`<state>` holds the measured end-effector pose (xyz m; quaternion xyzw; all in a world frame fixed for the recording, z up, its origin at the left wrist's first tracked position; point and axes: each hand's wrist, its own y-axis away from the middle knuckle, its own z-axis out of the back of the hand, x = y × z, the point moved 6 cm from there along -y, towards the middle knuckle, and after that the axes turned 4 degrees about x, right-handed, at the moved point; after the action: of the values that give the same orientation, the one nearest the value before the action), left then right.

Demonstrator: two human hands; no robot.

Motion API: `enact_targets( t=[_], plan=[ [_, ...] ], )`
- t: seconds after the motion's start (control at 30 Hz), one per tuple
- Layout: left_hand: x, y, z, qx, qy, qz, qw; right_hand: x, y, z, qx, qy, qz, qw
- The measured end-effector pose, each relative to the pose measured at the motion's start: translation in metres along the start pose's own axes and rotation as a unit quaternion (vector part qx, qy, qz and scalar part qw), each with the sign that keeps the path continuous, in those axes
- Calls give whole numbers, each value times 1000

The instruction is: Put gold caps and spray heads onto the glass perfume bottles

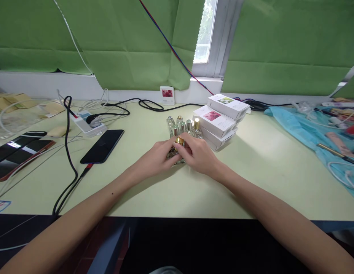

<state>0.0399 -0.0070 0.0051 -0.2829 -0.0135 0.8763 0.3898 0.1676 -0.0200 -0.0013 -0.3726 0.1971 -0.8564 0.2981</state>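
Both hands meet around a small glass bottle with a gold cap (179,141), near the middle of the table. My left hand (159,154) is closed around the bottle's left side, thumb toward me. From the right, my right hand (197,152) has its fingers closed at the gold cap; the fingers hide part of the bottle. Just behind the hands stands a group of small glass bottles (170,122), several with silver or gold caps. One gold-capped bottle (196,128) is at the group's right end, beside a stack of white boxes (215,120).
A black phone (102,146) on a cable lies left of my hands, with a white power strip (88,123) behind it. A small white box (167,95) stands against the wall. Blue sheeting (297,125) with loose items covers the right side. Black cables (67,152) cross the left.
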Motion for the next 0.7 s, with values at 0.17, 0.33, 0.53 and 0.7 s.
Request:
enact_targets(
  t=[0.17,0.33,0.53,0.7],
  plan=[
    [1,0,-1,-3,0,3,1000,0,0,0,-1,-2,4,1000],
    [3,0,-1,-4,-4,5,1000,-1,0,0,-1,-2,2,1000],
    [2,1,0,-13,12,-3,1000,-1,0,0,-5,-14,6,1000],
    [3,1,2,-31,24,-9,999,-2,0,0,-8,-17,8,1000]
  ],
)
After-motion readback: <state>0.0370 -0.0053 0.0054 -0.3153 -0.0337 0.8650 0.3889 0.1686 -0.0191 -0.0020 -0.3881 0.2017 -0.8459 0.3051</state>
